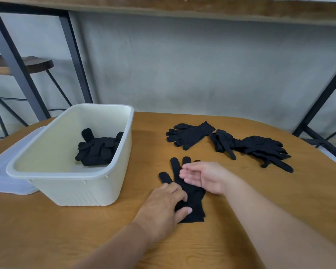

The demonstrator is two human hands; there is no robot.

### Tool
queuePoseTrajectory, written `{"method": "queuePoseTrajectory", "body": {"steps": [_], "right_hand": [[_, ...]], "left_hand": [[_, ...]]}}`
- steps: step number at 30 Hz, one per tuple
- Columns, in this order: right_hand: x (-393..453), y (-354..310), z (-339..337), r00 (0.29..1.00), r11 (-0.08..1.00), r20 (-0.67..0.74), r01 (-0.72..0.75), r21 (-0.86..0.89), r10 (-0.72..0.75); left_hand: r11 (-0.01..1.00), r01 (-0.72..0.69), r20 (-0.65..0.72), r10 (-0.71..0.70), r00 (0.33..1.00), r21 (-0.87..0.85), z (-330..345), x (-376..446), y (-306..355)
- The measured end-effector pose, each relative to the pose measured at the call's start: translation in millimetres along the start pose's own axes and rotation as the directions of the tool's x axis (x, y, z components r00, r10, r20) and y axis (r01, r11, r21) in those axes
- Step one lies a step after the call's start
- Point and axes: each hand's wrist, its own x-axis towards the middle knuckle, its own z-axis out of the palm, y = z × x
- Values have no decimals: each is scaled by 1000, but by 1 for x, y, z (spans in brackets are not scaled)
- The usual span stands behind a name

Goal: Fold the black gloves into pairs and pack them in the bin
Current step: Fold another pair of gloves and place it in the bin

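Observation:
A black glove (194, 197) lies flat on the wooden table, fingers pointing away from me. My left hand (163, 206) rests on its palm and cuff with fingers spread flat. My right hand (202, 177) hovers over the glove's fingers, palm turned up and fingers relaxed, holding nothing. The cream bin (113, 183) stands to the left with folded black gloves (97, 150) inside at its right wall. Loose black gloves lie further back: one pair (190, 134) and a heap (256, 148) to its right.
The bin's white lid (0, 171) lies under and beside the bin at the left. Past the table's far edge are a grey wall, black metal frame legs (318, 105) and a stool (37, 65).

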Motion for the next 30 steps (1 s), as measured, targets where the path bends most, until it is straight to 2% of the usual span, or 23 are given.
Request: {"method": "queuePoseTrajectory", "body": {"steps": [2, 4, 5, 8, 9, 11, 13, 14, 17, 20, 23, 25, 27, 28, 30], "right_hand": [[4, -1, -8, 981, 995, -170, 99, 19, -95], [3, -4, -14, 934, 982, -305, 171, -75, -186], [0, -3, -15, 936, 981, -294, 176, -82, -193], [-19, 8, -9, 994, 998, -83, 67, -24, -68], [-22, 13, -8, 997, 998, -58, 54, -24, -55], [-25, 19, -6, 977, 988, -156, 131, -77, -142], [-34, 20, -4, 919, 938, -277, 201, -282, -281], [-42, 20, -2, 906, 894, -258, 219, -390, -334], [-70, 31, 2, 926, 667, -2, 269, -694, -376], [-86, 50, 0, 916, 304, 220, 327, -895, -336], [-91, 59, -3, 850, -4, 326, 357, -934, -414], [-91, 61, -2, 806, -135, 375, 354, -925, -459], [-89, 62, 0, 787, -150, 374, 347, -926, -490], [-90, 61, 1, 791, -102, 342, 339, -935, -508], [-93, 56, 2, 823, 98, 233, 328, -940, -518]], "left_hand": [[1000, 4, -1, -4, 1000, -5, -1, -2, 0], [1000, 6, 17, -6, 1000, -9, -3, -4, 0], [1000, 5, 33, -4, 999, -11, -4, -5, 0], [1000, 2, 82, -2, 997, -5, -9, -7, 1], [1000, 1, 91, -1, 996, -2, -10, -8, 2], [1000, 2, 108, -2, 994, 0, -12, -8, 3], [1000, -2, 127, 0, 992, 17, -16, -9, 5], [1000, -1, 140, -3, 990, 25, -18, -10, 5], [999, 14, 146, -18, 989, 30, -23, -12, 7], [995, -9, 119, -3, 993, 97, -23, -14, 9], [991, -10, 97, -3, 995, 135, -20, -15, 11], [993, -2, 91, -9, 996, 122, -19, -16, 13], [995, -1, 106, -10, 994, 99, -19, -18, 14], [995, -2, 107, -8, 994, 95, -19, -18, 14], [995, -15, 77, 7, 997, 99, -18, -20, 16]]}}
